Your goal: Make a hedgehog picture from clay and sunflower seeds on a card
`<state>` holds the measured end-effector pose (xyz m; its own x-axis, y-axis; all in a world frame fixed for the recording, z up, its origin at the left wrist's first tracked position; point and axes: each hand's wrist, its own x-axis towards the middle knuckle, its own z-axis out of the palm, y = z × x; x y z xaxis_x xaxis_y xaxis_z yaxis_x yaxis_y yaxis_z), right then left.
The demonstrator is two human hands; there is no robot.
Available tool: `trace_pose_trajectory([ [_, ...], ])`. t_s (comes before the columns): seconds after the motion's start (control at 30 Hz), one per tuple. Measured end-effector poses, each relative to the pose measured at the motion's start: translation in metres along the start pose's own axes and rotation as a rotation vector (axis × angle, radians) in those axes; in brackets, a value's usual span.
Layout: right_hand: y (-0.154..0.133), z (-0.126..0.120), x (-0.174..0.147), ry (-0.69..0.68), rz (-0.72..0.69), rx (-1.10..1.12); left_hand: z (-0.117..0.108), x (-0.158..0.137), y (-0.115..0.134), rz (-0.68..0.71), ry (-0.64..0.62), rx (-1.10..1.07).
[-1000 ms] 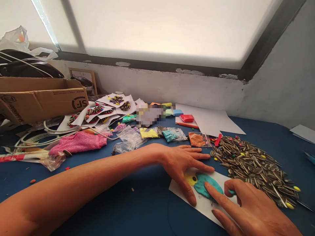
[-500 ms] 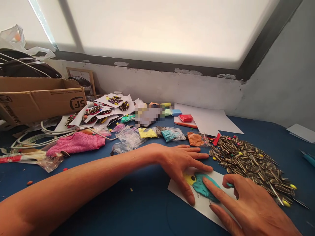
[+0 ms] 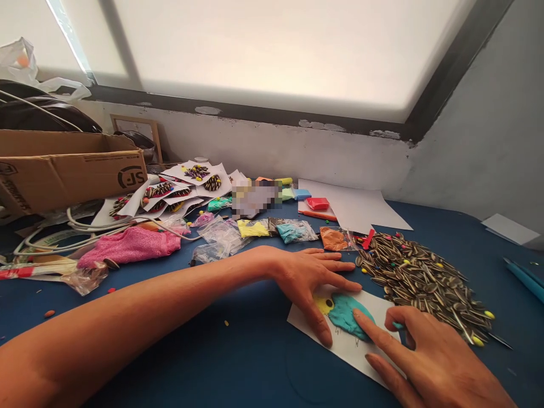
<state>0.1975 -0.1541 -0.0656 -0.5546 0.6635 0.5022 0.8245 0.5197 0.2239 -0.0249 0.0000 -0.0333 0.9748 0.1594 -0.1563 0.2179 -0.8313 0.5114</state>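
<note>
A white paper card (image 3: 340, 341) lies on the blue table and bears a drawn bird-like shape with small pencilled legs. Teal clay (image 3: 345, 315) is spread over its body, and a patch of yellow clay (image 3: 323, 306) with a black dot forms its head. My left hand (image 3: 304, 277) rests flat with fingers spread, its thumb on the card's left part. With the index fingertip of my right hand (image 3: 429, 351) I press the teal clay near its right edge. A small teal clay piece (image 3: 398, 326) is tucked under the curled fingers of that hand.
Sunflower seeds (image 3: 420, 277) are heaped right of the card. Behind my left hand lie bags of yellow clay (image 3: 254, 228), teal clay (image 3: 290, 232) and orange clay (image 3: 334, 238). At left are a pink cloth (image 3: 131, 246), a cable, seed-decorated papers (image 3: 187, 190) and a cardboard box (image 3: 72, 175).
My right index fingertip has shifted slightly toward the right edge of the teal clay. The whole view has moved a little; my left hand stays on the card.
</note>
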Motion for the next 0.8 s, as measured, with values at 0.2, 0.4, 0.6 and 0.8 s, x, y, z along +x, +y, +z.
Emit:
trace_pose_trajectory([
  [0.2,-0.004,-0.001,0.001,-0.013,0.069,-0.005,0.0,0.0,0.001,0.005,0.001,-0.015],
  [0.4,-0.005,-0.006,0.007,-0.056,0.064,-0.001,-0.001,-0.001,0.002,-0.008,-0.007,-0.003],
  [0.6,-0.001,-0.004,0.015,-0.049,0.015,-0.039,0.0,0.0,0.002,-0.006,-0.01,0.023],
  [0.8,-0.002,0.0,0.023,-0.06,-0.022,-0.03,0.0,0.001,0.0,-0.008,0.002,0.027],
])
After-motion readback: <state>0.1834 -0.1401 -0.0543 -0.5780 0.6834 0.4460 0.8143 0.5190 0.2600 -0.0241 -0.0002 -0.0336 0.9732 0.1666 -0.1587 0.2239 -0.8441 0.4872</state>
